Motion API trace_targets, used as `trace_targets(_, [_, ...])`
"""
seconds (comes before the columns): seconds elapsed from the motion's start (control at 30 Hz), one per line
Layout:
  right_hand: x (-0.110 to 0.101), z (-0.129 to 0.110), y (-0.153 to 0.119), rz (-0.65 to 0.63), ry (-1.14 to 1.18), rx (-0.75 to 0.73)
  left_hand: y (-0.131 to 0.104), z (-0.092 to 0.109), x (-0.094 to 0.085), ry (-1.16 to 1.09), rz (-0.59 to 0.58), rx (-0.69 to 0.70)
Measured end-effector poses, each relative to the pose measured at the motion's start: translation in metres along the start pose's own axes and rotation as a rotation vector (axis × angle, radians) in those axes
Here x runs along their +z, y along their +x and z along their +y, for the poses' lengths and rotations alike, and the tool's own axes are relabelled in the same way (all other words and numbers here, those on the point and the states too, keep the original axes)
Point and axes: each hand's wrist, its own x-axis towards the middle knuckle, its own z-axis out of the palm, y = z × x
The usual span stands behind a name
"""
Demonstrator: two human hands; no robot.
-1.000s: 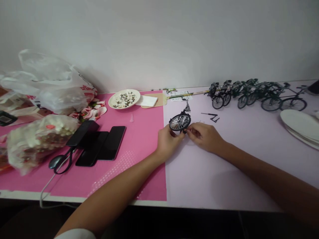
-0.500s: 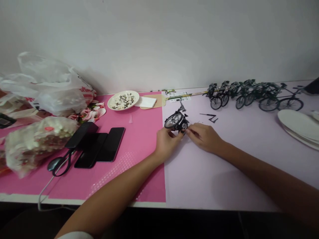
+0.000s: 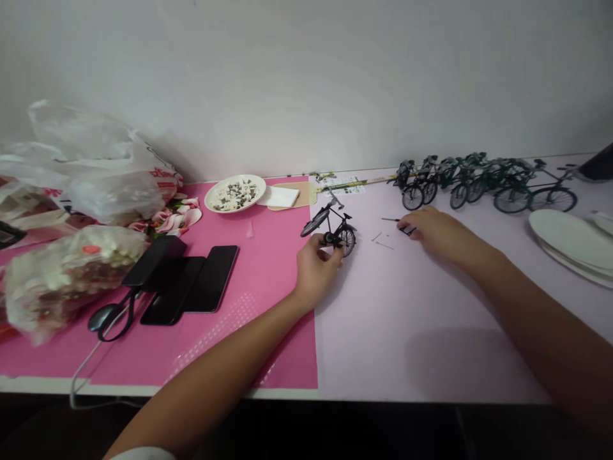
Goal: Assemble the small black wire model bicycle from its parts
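Observation:
My left hand [image 3: 315, 273] is closed around the lower part of a black miniature bicycle [image 3: 331, 235]. The bicycle is tilted, with one wheel turned toward the left and its handlebar uppermost. Further right, my right hand [image 3: 438, 235] reaches down to the tabletop, its fingertips pinched on a small angled black part [image 3: 408, 230]. The fingers hide some of that part. A thin dark rod [image 3: 389, 220] lies just left of these fingertips. Several tiny silvery pins [image 3: 384, 246] are scattered between my two hands.
Several miniature bicycles [image 3: 479, 182] stand in a row along the wall. White plates [image 3: 575, 239] are at the right. A plate of small bits [image 3: 256, 191], phones [image 3: 212, 279], a black box [image 3: 156, 260] and plastic bags [image 3: 105, 172] occupy the left side.
My right hand has left the bicycle and moved right to the small black part on the table. My left hand has shifted slightly left, turning the bicycle.

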Motion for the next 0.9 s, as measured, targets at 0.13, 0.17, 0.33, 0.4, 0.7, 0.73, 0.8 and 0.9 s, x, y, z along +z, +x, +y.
trace_targets(0.13, [0.007,0.009,0.003,-0.125,-0.114,0.032,0.002,-0.001,0.000,-0.067,-0.019,-0.024])
trace_targets(0.17, [0.007,0.010,0.004,-0.127,-0.125,0.021,0.003,-0.001,0.000,-0.088,-0.026,-0.031])
trace_targets(0.33, [0.003,0.001,0.010,-0.096,-0.140,-0.009,0.007,-0.003,0.001,-0.173,-0.015,-0.057])
trace_targets(0.4, [-0.001,-0.015,0.012,-0.038,-0.092,-0.036,0.009,-0.005,0.001,-0.200,-0.008,-0.062])
trace_targets(0.7, [-0.001,-0.104,0.008,0.124,0.286,-0.066,0.012,-0.001,-0.003,-0.289,0.039,-0.138])
trace_targets(0.73, [0.001,-0.108,0.007,0.131,0.295,-0.080,0.012,0.000,-0.003,-0.294,0.046,-0.146])
trace_targets(0.8, [0.006,-0.115,0.004,0.130,0.313,-0.089,0.012,0.001,-0.003,-0.296,0.058,-0.160])
trace_targets(0.9, [0.014,-0.123,0.000,0.147,0.353,-0.088,0.013,0.003,-0.003,-0.301,0.057,-0.178])
